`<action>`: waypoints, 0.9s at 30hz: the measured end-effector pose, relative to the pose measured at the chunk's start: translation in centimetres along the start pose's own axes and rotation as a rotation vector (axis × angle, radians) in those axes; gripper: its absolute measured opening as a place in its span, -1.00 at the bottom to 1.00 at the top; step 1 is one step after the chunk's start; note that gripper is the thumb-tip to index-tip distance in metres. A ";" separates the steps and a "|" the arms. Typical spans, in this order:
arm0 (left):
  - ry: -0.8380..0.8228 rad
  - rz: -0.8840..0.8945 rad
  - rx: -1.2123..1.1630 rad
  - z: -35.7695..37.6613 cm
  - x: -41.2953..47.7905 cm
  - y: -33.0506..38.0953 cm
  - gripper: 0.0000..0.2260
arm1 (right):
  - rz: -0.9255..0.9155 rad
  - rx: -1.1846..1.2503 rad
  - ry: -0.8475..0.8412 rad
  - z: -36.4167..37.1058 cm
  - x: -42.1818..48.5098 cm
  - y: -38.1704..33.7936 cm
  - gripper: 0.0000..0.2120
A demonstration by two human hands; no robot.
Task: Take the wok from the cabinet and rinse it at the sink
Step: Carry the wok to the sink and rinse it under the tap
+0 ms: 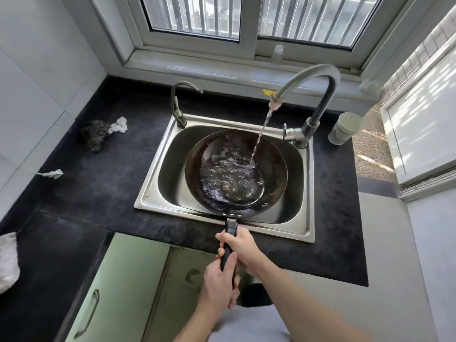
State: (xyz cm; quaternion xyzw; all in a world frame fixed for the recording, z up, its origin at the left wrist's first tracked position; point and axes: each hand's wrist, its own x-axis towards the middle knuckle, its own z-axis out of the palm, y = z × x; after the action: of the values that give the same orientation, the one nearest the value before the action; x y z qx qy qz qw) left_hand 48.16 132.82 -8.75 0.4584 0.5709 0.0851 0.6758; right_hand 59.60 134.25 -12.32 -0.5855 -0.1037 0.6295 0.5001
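Both hands wrap the wok's handle point(228, 245): the right hand point(243, 248) is closed round it nearer the pan, the left hand point(219, 285) closed round its end, each grip pressed tight on the handle. The wok point(235, 170) sits in the sink point(153, 193), tilted a little, it seems, with water pooled inside and the tap point(308, 95) running a stream into it. So fetching is done and rinsing is under way; swirling and tipping out remain. The wok nearly fills the basin, its rim close to the near edge; the dark tabletop point(98, 188) left offers room, apart from a scourer point(95, 135).
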 end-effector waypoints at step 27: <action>-0.004 0.006 -0.021 -2.9 0.7 -1.2 -0.70 | -0.056 -0.159 -0.035 2.2 1.3 0.2 -0.83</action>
State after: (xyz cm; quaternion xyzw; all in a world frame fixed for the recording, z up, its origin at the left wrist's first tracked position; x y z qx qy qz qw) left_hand 45.49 134.12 -9.91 0.4532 0.5673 0.0922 0.6814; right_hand 57.95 136.16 -12.67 -0.6093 -0.1784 0.6151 0.4676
